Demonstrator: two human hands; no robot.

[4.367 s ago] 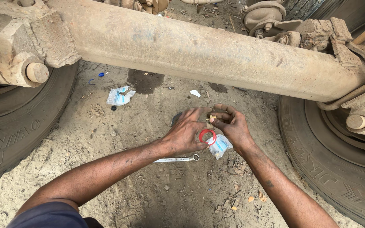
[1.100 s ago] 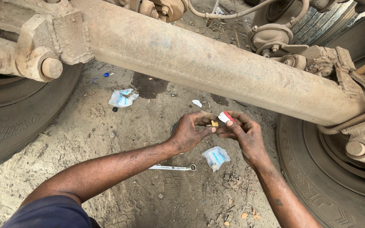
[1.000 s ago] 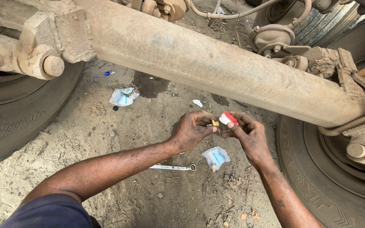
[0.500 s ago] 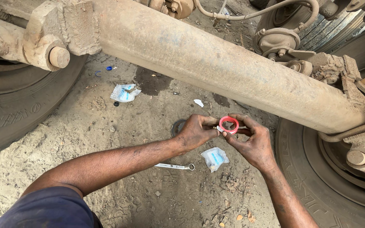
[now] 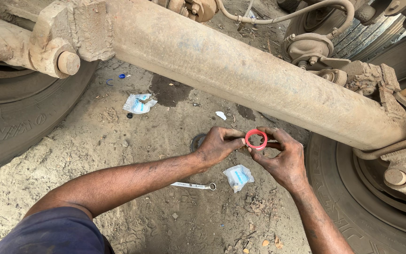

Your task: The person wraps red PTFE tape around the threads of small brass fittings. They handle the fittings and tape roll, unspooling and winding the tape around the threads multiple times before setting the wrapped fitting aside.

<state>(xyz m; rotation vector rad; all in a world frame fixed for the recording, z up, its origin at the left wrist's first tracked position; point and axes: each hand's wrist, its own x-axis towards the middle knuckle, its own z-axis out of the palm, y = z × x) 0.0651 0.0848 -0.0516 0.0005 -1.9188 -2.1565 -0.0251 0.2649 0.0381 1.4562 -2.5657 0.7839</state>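
Head view, near to far. Ring spanner (image 5: 194,186) and small clear plastic packet (image 5: 238,177) lying on sandy ground (image 5: 118,141) below the hands. Left hand (image 5: 217,145) and right hand (image 5: 280,157) raised together, fingertips of both pinched on red ring (image 5: 256,139) held between them. Dusty axle beam (image 5: 240,75) crossing beyond; tyres (image 5: 19,117) at either side; second packet (image 5: 138,103) farther off.

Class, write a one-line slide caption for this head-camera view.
Both hands, left hand and right hand, hold a red ring-shaped spool beneath a dusty axle beam.
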